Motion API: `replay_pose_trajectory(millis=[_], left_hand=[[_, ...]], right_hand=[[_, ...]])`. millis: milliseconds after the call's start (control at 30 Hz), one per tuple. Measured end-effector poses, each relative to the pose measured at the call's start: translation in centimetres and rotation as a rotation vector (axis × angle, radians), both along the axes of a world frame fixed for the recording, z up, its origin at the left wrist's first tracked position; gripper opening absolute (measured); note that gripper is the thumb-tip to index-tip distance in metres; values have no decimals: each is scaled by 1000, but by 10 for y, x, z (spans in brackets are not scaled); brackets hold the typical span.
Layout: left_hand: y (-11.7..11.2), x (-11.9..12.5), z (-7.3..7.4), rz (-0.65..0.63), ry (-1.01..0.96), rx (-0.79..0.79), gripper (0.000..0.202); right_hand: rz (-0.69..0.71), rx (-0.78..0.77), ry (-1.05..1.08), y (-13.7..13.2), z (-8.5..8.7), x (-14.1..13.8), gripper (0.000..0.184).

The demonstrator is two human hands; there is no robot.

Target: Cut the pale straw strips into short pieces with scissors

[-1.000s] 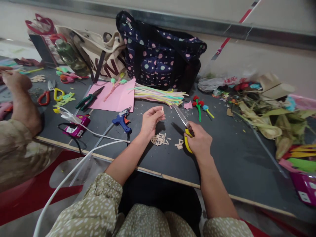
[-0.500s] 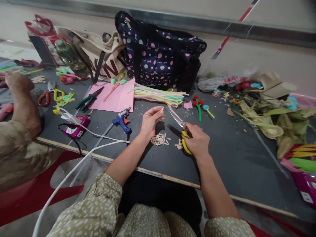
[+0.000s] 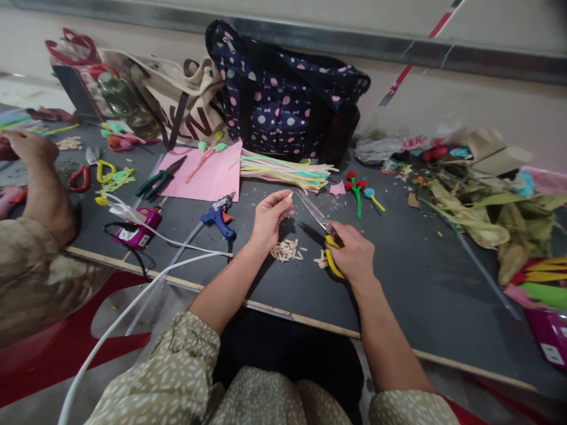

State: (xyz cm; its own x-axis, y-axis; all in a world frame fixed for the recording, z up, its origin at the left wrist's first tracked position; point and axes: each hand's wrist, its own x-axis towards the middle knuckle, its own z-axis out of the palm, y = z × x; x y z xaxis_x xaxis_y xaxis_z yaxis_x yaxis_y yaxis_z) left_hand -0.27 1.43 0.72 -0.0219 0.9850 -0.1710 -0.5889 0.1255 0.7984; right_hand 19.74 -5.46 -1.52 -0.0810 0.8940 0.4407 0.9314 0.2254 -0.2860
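Observation:
My left hand (image 3: 271, 217) pinches a small pale piece (image 3: 290, 195) between thumb and fingertips, above the table. In my right hand (image 3: 353, 251) are scissors (image 3: 333, 262) with yellow handles; their metal blades point up and left toward the pale piece, apart from it. Under my left hand lies a heap of short cream-coloured pieces (image 3: 287, 251). A smaller group of the same pieces (image 3: 321, 258) sits beside the scissor handle, partly hidden by it. Behind my hands rests a bundle of long pale pipe cleaners (image 3: 287, 170).
A blue glue gun (image 3: 218, 217) and a white cable (image 3: 177, 265) lie left. Green-handled pliers (image 3: 160, 177) rest on pink paper (image 3: 208, 177). Dry husks (image 3: 478, 218) pile up right. A dotted bag (image 3: 283, 94) stands behind. Another person's arm (image 3: 44, 183) is far left.
My right hand and the scissors have shifted very slightly left. My left hand keeps its pinch in place. The other person's hand at far left has moved a little.

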Motion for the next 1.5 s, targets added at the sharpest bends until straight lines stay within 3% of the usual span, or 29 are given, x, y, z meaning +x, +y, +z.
replay_pose_trajectory(millis=[533,1233,1500], left_hand=[[1,-1,2,-80,-64,-38,27],[1,-2,-3,-72,-74,-24,31],[0,1,0,-85,-139,-110,25]], right_hand=[[-1,9,-56,1,1,-2,31],[-2,60,-157,-1,0,-6,32],[-32,40,-186,-1,-3,-5,34]])
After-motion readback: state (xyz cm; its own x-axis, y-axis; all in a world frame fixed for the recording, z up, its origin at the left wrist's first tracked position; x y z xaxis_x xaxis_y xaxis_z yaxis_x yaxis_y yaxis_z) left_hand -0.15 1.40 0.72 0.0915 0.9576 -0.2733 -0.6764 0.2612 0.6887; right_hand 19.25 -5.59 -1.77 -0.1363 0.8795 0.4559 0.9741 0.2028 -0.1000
